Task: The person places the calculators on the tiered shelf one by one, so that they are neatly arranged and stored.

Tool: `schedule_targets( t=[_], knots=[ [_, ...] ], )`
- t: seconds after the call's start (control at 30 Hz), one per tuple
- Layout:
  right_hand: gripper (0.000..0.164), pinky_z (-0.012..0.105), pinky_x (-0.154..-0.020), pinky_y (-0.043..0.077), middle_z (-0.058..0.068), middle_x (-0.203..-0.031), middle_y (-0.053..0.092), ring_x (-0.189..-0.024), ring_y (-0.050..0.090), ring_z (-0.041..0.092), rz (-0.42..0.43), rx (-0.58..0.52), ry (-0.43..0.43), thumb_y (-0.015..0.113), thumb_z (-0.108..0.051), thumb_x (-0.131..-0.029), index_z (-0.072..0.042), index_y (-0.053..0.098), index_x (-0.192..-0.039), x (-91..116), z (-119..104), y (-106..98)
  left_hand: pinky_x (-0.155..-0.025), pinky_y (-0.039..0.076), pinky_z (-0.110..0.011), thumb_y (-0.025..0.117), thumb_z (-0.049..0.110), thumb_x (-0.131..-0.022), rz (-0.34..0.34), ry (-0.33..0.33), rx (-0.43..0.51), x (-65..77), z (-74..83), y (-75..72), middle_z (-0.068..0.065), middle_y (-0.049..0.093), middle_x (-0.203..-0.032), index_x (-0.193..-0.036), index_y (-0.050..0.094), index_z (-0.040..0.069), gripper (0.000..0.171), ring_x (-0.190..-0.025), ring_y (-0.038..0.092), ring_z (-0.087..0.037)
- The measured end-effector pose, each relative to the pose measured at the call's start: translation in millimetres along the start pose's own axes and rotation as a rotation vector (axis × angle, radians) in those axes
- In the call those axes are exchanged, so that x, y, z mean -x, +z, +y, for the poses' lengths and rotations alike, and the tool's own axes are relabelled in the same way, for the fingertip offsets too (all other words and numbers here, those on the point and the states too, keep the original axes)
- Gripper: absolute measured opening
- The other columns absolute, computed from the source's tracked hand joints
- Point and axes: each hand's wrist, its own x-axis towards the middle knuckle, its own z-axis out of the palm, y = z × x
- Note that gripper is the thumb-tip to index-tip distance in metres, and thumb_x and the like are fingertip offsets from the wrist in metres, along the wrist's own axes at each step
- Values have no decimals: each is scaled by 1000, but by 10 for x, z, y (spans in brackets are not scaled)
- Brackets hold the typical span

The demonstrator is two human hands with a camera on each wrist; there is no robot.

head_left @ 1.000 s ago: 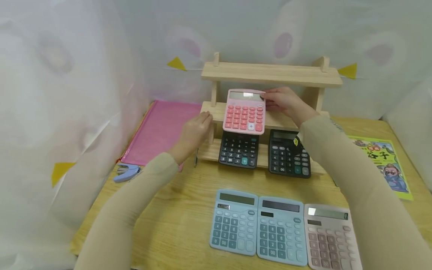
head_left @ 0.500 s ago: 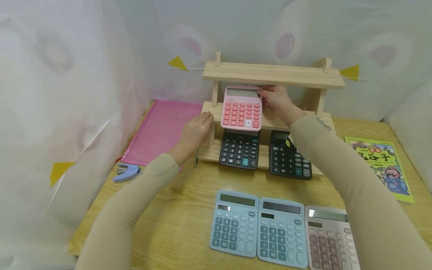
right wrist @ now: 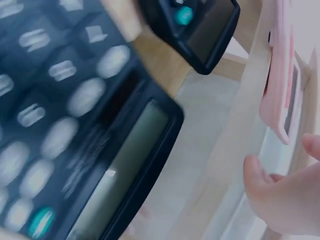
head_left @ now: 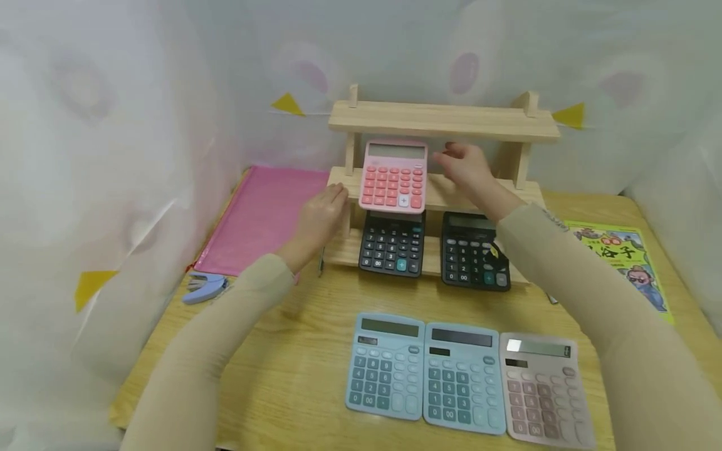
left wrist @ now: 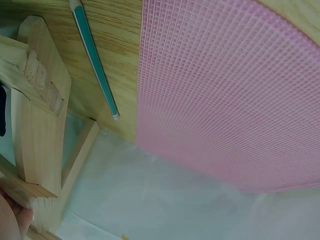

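Observation:
The pink calculator (head_left: 393,175) leans upright on the middle board of a small wooden shelf (head_left: 445,119), at its left side. My right hand (head_left: 465,169) is just right of it, apart from it, fingers loosely bent and holding nothing; the right wrist view shows a gap between thumb and the pink calculator (right wrist: 280,95). My left hand (head_left: 318,219) holds the left end of the middle board, and its fingers (left wrist: 22,217) show at the board's end in the left wrist view. Two black calculators stand on the lower board, one on the left (head_left: 392,244) and one on the right (head_left: 472,250).
Two blue calculators (head_left: 385,366) and a pale pink one (head_left: 544,388) lie in a row on the table (head_left: 271,376). A pink mesh pouch (head_left: 259,219), a blue stapler-like tool (head_left: 205,288) and a teal pencil (left wrist: 95,60) are left; a yellow-green book (head_left: 626,257) is right.
My right hand has let go of the pink calculator, which moved slightly left and now leans on the middle board. The left hand stays at the shelf's end.

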Motion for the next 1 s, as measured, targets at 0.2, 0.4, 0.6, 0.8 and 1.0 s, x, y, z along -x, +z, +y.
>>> schedule_targets(
  t=[0.2, 0.4, 0.6, 0.8, 1.0],
  knots=[
    [53, 48, -102, 46, 13, -136, 52, -121, 52, 29, -251, 466, -261, 52, -41, -92, -13, 45, -136, 756, 287, -454, -89, 57, -33, 58, 12, -89, 40, -4, -12, 24, -100, 28, -18, 67, -110, -104, 65, -2, 21, -101, 66, -29],
    [36, 20, -77, 56, 12, -118, 65, -98, 63, 4, -540, 641, -293, 52, -30, -94, -8, 60, -121, 1450, 1030, -915, -86, 58, -35, 62, 11, -87, 87, -32, 2, 151, -231, -21, -19, 68, -106, -101, 66, -2, 19, -98, 67, -31],
    [37, 12, -77, 51, 11, -118, 65, -97, 52, -16, -574, 563, -85, 52, -34, -93, -9, 61, -120, 1713, 1635, -1093, -86, 58, -36, 60, 13, -88, 82, -45, -11, 232, -363, -98, -18, 67, -108, -102, 67, -1, 20, -98, 67, -30],
    [37, 13, -75, 52, 10, -116, 66, -94, 57, -11, -599, 469, -28, 54, -31, -92, -7, 60, -121, 1742, 1791, -1098, -81, 60, -36, 61, 13, -88, 113, -24, -24, 229, -433, -101, -18, 69, -104, -99, 67, -1, 19, -93, 69, -30],
    [39, 17, -74, 56, 8, -107, 69, -89, 64, -1, -705, 307, 57, 52, -21, -94, 7, 54, -121, 1711, 1996, -1204, -81, 60, -35, 62, 11, -87, 115, -11, -15, 202, -414, -83, -18, 69, -104, -99, 67, -1, 17, -93, 69, -30]
  ],
)
